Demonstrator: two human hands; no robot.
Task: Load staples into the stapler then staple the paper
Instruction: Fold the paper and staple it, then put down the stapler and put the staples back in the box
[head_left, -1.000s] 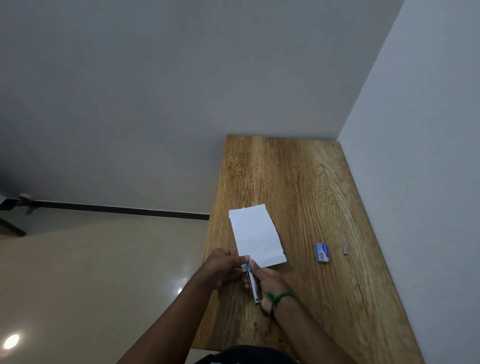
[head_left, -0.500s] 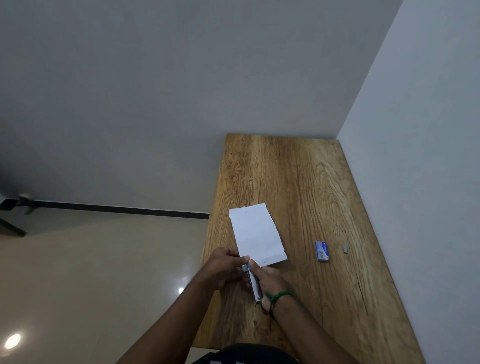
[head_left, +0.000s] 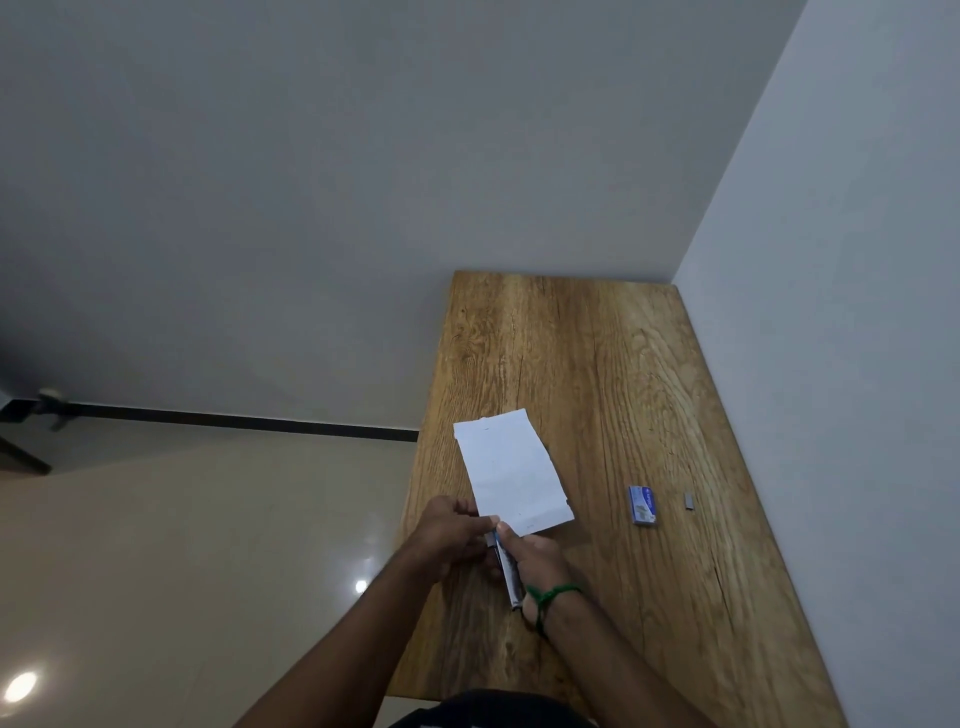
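A white sheet of paper (head_left: 509, 470) lies on the wooden table (head_left: 597, 374), its near left corner raised. My left hand (head_left: 449, 535) pinches that corner. My right hand (head_left: 535, 564), a green cord at its wrist, grips a slim silver and blue stapler (head_left: 508, 571) whose front end sits at the same corner. The stapler's jaws are hidden by my fingers. A small blue box of staples (head_left: 642, 505) rests to the right, and a short strip of staples (head_left: 689, 502) lies just beyond it.
A grey wall runs along the table's right edge and another behind its far end. The table's left edge drops to a beige tiled floor (head_left: 182, 545). Bare wood stretches from the paper to the far end.
Hands, stapler and paper hold nearly the same positions; only the view has shifted slightly.
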